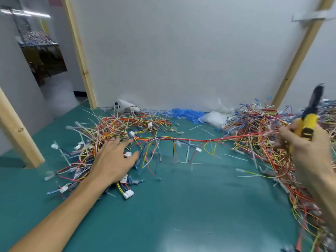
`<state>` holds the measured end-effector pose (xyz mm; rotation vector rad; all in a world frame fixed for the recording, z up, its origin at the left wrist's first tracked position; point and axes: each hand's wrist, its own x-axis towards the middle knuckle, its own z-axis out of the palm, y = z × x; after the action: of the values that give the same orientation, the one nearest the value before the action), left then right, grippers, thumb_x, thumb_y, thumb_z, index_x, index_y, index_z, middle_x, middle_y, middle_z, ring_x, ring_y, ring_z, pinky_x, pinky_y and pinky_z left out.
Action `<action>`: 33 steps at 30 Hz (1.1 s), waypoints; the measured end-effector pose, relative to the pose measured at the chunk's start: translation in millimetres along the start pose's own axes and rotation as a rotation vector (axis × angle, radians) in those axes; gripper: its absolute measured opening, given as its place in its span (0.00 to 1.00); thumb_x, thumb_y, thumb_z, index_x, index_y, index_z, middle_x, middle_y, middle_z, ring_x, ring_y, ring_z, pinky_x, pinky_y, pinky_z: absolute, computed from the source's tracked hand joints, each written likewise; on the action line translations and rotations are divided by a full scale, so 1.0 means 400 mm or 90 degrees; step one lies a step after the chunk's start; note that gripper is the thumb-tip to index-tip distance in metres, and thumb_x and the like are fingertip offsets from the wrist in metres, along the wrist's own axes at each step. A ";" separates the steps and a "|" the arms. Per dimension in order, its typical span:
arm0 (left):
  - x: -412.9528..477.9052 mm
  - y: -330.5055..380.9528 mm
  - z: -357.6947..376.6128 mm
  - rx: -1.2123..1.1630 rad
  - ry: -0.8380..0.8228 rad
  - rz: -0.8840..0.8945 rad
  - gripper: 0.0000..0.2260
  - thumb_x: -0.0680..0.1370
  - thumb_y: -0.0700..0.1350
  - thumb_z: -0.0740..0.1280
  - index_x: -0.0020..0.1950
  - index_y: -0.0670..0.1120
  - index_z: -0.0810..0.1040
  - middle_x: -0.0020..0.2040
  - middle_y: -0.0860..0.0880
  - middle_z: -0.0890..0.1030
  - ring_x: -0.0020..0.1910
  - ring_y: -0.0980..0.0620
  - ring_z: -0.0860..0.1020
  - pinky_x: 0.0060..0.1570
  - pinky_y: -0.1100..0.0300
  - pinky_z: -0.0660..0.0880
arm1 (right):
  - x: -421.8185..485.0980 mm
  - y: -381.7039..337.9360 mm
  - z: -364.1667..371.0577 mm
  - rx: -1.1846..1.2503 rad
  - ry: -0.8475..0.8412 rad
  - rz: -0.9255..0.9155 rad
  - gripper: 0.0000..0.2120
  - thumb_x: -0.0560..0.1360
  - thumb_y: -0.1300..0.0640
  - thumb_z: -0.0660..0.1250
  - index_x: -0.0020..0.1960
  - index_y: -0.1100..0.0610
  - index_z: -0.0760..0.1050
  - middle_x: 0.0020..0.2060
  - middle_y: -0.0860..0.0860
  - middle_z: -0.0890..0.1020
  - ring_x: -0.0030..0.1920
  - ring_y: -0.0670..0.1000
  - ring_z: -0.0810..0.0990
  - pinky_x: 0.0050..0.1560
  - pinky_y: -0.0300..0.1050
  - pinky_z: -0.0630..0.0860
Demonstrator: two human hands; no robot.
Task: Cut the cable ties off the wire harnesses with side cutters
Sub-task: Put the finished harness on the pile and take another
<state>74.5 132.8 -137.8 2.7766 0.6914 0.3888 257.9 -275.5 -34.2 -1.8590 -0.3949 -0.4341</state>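
The yellow-handled side cutters [309, 122] are gripped in the right hand [307, 151], dark tip pointed upward; a dark label [307, 134] on the handle is too blurred to be read. The left hand [112, 160] is laid open, fingers spread, on piled wire harnesses [101, 131]. Between the hands a red harness [190, 140] with white cable ties [187, 155] is stretched over the green mat [181, 206].
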 end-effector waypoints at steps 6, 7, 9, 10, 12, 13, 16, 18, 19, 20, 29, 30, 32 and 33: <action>0.006 -0.007 0.007 0.015 0.013 -0.004 0.32 0.82 0.68 0.55 0.82 0.53 0.64 0.82 0.44 0.66 0.82 0.44 0.61 0.81 0.47 0.57 | -0.064 -0.049 -0.051 -0.147 -0.387 0.263 0.11 0.72 0.63 0.76 0.40 0.65 0.75 0.33 0.59 0.83 0.31 0.54 0.83 0.31 0.41 0.77; 0.007 -0.005 0.008 0.017 0.015 -0.002 0.33 0.82 0.68 0.55 0.82 0.52 0.62 0.81 0.44 0.66 0.81 0.44 0.62 0.80 0.46 0.58 | -0.047 -0.063 -0.064 -0.197 -0.416 0.266 0.10 0.71 0.61 0.78 0.40 0.62 0.78 0.34 0.56 0.83 0.33 0.52 0.82 0.36 0.42 0.78; 0.007 -0.003 0.011 0.015 0.033 -0.003 0.34 0.82 0.66 0.57 0.83 0.50 0.57 0.78 0.43 0.70 0.78 0.43 0.66 0.78 0.45 0.62 | -0.053 -0.062 -0.059 -0.382 -0.452 0.178 0.10 0.70 0.59 0.79 0.39 0.55 0.78 0.36 0.54 0.80 0.37 0.56 0.79 0.42 0.52 0.75; 0.007 -0.001 0.012 0.013 0.044 -0.004 0.36 0.82 0.66 0.58 0.83 0.48 0.55 0.76 0.42 0.72 0.76 0.42 0.69 0.76 0.45 0.64 | -0.057 -0.066 -0.041 -0.478 -0.411 0.114 0.12 0.72 0.58 0.77 0.39 0.54 0.74 0.37 0.55 0.78 0.37 0.58 0.77 0.42 0.54 0.73; 0.006 0.005 0.010 -0.001 0.059 -0.001 0.38 0.81 0.65 0.59 0.83 0.46 0.52 0.70 0.42 0.76 0.70 0.41 0.73 0.73 0.44 0.67 | -0.071 -0.102 0.017 -0.578 -0.294 -0.009 0.14 0.74 0.55 0.75 0.40 0.52 0.69 0.41 0.53 0.73 0.39 0.52 0.73 0.38 0.51 0.65; 0.005 0.008 0.011 -0.008 0.063 0.003 0.38 0.81 0.65 0.59 0.83 0.45 0.51 0.68 0.42 0.77 0.68 0.41 0.74 0.72 0.43 0.67 | -0.082 -0.127 0.049 -0.543 -0.267 -0.049 0.13 0.74 0.54 0.75 0.41 0.52 0.70 0.43 0.52 0.72 0.40 0.50 0.72 0.38 0.51 0.63; 0.002 0.012 0.013 -0.020 0.070 0.000 0.40 0.81 0.65 0.59 0.84 0.47 0.47 0.72 0.44 0.76 0.71 0.42 0.73 0.75 0.43 0.65 | -0.099 -0.178 0.162 -0.333 -0.273 -0.063 0.09 0.75 0.55 0.75 0.43 0.56 0.76 0.43 0.55 0.79 0.43 0.57 0.79 0.45 0.54 0.73; 0.002 0.009 0.018 -0.031 0.072 -0.001 0.40 0.81 0.66 0.59 0.84 0.48 0.46 0.74 0.44 0.74 0.73 0.43 0.72 0.77 0.43 0.62 | -0.100 -0.207 0.258 -0.272 -0.291 -0.105 0.08 0.76 0.55 0.73 0.46 0.58 0.77 0.41 0.57 0.81 0.43 0.61 0.79 0.46 0.56 0.75; 0.002 0.006 0.021 -0.034 0.073 0.001 0.41 0.81 0.66 0.59 0.84 0.48 0.46 0.74 0.44 0.74 0.73 0.43 0.72 0.77 0.43 0.62 | -0.105 -0.222 0.314 -0.273 -0.307 -0.155 0.08 0.76 0.56 0.73 0.47 0.58 0.76 0.41 0.56 0.81 0.44 0.62 0.78 0.44 0.55 0.73; 0.003 0.005 0.021 -0.038 0.073 0.004 0.41 0.81 0.66 0.60 0.84 0.49 0.46 0.74 0.44 0.75 0.73 0.43 0.73 0.77 0.43 0.62 | -0.115 -0.230 0.374 -0.286 -0.341 -0.205 0.10 0.77 0.55 0.73 0.48 0.59 0.74 0.43 0.55 0.79 0.45 0.62 0.76 0.42 0.54 0.69; -0.006 0.001 0.003 -0.040 0.084 0.041 0.33 0.80 0.61 0.61 0.81 0.48 0.58 0.66 0.47 0.78 0.67 0.43 0.74 0.71 0.46 0.66 | -0.144 -0.116 0.622 -0.232 -0.436 -0.157 0.09 0.81 0.53 0.68 0.52 0.55 0.68 0.38 0.51 0.77 0.39 0.57 0.75 0.35 0.46 0.69; -0.005 0.000 0.002 -0.026 0.077 0.036 0.31 0.80 0.60 0.61 0.80 0.47 0.60 0.68 0.47 0.77 0.69 0.44 0.73 0.72 0.47 0.65 | -0.136 -0.115 0.604 -0.199 -0.434 -0.140 0.07 0.80 0.56 0.68 0.49 0.52 0.69 0.36 0.49 0.75 0.37 0.55 0.74 0.32 0.43 0.67; -0.002 0.002 0.003 -0.016 0.069 0.014 0.32 0.79 0.60 0.60 0.79 0.44 0.63 0.72 0.45 0.75 0.70 0.44 0.71 0.74 0.48 0.63 | -0.115 -0.124 0.551 -0.116 -0.481 -0.074 0.10 0.78 0.60 0.69 0.44 0.49 0.71 0.33 0.47 0.73 0.33 0.50 0.71 0.28 0.39 0.67; -0.002 0.006 0.003 -0.015 0.067 0.002 0.35 0.79 0.61 0.60 0.81 0.42 0.61 0.73 0.43 0.75 0.71 0.44 0.71 0.74 0.48 0.62 | -0.107 -0.132 0.519 -0.071 -0.526 -0.052 0.10 0.76 0.60 0.70 0.42 0.50 0.71 0.31 0.47 0.71 0.31 0.49 0.68 0.27 0.37 0.67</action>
<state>75.2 130.2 -138.4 2.7510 0.7011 0.5439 216.8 -64.6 -73.8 -2.0755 -1.0129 0.2955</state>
